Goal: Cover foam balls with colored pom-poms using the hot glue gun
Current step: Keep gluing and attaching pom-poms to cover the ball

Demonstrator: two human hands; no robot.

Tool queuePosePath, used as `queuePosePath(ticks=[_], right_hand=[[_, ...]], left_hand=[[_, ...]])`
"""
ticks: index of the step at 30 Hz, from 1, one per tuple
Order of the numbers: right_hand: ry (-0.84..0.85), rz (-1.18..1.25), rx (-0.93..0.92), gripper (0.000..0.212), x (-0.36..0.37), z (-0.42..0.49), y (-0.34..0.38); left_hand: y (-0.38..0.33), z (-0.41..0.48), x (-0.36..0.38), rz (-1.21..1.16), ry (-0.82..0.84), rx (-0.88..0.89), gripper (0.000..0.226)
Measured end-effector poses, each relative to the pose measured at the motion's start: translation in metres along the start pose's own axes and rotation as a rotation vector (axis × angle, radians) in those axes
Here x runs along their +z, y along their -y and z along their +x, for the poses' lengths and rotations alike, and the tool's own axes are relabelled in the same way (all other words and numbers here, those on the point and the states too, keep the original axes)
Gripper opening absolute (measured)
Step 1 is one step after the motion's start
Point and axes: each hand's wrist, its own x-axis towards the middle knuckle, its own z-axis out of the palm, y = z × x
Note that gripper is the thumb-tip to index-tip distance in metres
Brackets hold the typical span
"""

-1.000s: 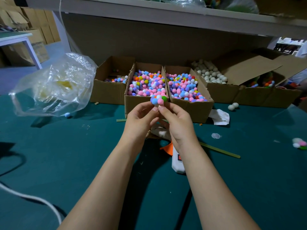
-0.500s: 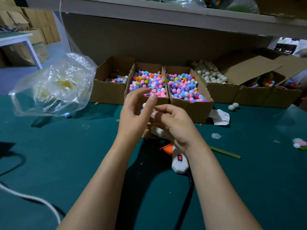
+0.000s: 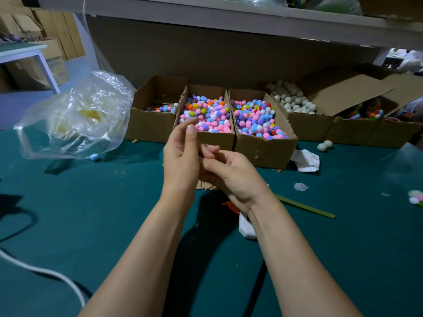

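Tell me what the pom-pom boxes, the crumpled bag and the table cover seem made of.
Pom-pom boxes: brown corrugated cardboard, matte; a wavy cut edge shows.
Bag: thin clear plastic film, glossy, creased, with glints.
Table cover: dark green, matte, probably felt or cloth; the weave cannot be made out.

The green table (image 3: 91,213) lies open on the left and along the near edge, crossed by a white cable (image 3: 45,271) at the lower left. A row of open-topped cardboard boxes (image 3: 206,140) walls off the far side beneath a low shelf (image 3: 229,26), and a plastic bag (image 3: 75,120) bulges at the row's left end. The right side is littered with a glue gun (image 3: 247,227), a green stick (image 3: 304,208), crumpled paper (image 3: 306,160) and two foam balls (image 3: 325,145).
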Motion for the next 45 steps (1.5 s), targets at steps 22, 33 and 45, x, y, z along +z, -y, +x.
queuePosePath(ticks=[22, 33, 45], right_hand=[[0.162, 0.361, 0.155, 0.020, -0.009, -0.005, 0.004], [0.167, 0.305, 0.248, 0.023, -0.011, -0.006, 0.007], [0.033, 0.171, 0.115, 0.015, 0.000, 0.002, -0.002]], left_hand=[[-0.001, -0.008, 0.006, 0.120, 0.127, 0.117, 0.051], [-0.001, -0.006, 0.003, 0.235, 0.149, 0.155, 0.039], [0.009, 0.001, 0.002, 0.216, -0.094, 0.026, 0.041]])
